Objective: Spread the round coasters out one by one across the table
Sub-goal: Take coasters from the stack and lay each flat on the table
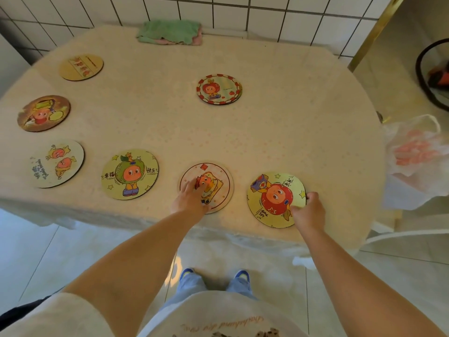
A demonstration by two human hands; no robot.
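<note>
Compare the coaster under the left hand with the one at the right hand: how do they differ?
The left hand rests flat on the pale pink-ringed coaster. The right hand pinches the rim of the yellow-green coaster, which sits further right. The art differs: a small figure on a yellow patch against a large red-headed one. Both are round, on the table.

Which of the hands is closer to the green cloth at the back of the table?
Left. The left hand rests on a coaster nearer the green cloth; the right hand grips another coaster farther right. Both are far away.
</note>
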